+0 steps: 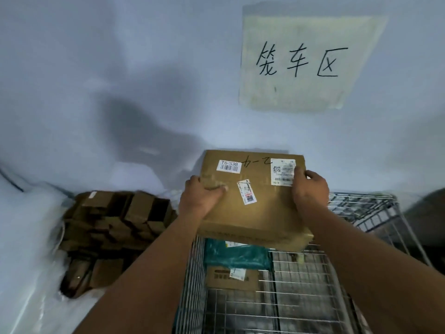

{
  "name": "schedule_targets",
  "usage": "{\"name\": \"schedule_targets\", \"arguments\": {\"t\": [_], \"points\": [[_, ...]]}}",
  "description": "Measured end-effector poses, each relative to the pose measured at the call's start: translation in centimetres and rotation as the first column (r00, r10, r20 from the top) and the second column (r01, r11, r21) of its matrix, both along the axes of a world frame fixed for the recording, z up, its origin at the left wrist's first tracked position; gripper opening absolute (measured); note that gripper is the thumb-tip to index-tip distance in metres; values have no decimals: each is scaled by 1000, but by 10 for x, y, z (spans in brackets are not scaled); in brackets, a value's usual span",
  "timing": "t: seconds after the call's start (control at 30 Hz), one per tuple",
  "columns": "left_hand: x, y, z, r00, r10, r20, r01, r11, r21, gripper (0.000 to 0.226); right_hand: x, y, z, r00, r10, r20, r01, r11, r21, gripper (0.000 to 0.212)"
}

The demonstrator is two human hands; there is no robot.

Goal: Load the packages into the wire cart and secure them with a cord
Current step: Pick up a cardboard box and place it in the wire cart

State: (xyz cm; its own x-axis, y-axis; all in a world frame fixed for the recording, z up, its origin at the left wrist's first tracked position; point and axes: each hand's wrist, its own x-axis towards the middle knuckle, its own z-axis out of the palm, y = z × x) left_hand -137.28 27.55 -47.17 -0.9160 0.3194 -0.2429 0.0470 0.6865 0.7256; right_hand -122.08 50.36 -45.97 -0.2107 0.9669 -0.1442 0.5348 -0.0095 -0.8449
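Right now the cardboard box [252, 196] hangs over the wire cart [301, 280], above a teal parcel [234, 256] and a small carton [231, 277] already inside. Left hand [201, 200] and right hand [310, 189] clamp its opposite sides. Lowered unevenly, it could catch the cart's rim or crush the parcel.

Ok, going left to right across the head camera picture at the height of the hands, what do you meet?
Pile of small brown boxes → left hand → cardboard box held over the wire cart → right hand → the cart's far wire wall.
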Motion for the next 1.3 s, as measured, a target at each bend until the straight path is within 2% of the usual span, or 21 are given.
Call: {"name": "schedule_targets", "arguments": {"t": [0.1, 0.2, 0.33, 0.47, 0.57, 0.7, 0.77, 0.83, 0.93, 1.1, 1.17, 1.3], "points": [[37, 30, -40, 999, -14, 43, 13, 999, 38, 79, 35, 29, -26, 998, -16, 66, 18, 1000, -20, 57], [62, 43, -80, 1000, 17, -7, -17, 1000, 11, 88, 56, 42, -70, 1000, -13, 16, 15, 993, -117, 50], [88, 32, -128, 998, 64, -24, -65, 996, -60, 98, 72, 36, -125, 997, -68, -28, 61, 977, -204, 67], [128, 3, -169, 983, 158, 94, -150, 985, -79, 96, 87, 13, -158, 998, -51, -28, 46, 984, -173, 72], [151, -12, -197, 958, 224, 179, -208, 973, -102, 99, 97, 3, -183, 998, -3, 69, 19, 973, -231, 67], [180, -35, -233, 896, 293, 335, -229, 949, -218, 109, 115, -14, -215, 965, 100, 241, -33, 963, -268, 47], [192, -46, -251, 866, 334, 371, -245, 932, -267, 110, 128, -26, -237, 924, 162, 347, -78, 966, -246, 47], [203, -54, -271, 839, 360, 409, -248, 921, -301, 110, 143, -40, -262, 906, 187, 380, -82, 958, -275, 46], [218, -67, -295, 813, 379, 443, -236, 909, -345, 108, 164, -64, -297, 903, 177, 392, -42, 943, -330, 41], [228, -95, -339, 800, 351, 486, -115, 886, -450, 99, 188, -95, -352, 854, 284, 436, -96, 910, -404, 51], [230, -102, -355, 816, 327, 477, -68, 873, -483, 94, 192, -105, -371, 845, 276, 457, -82, 913, -400, 55], [216, -98, -383, 852, 240, 465, 24, 870, -493, 73, 199, -103, -412, 839, 296, 456, -81, 897, -434, 46]]}}
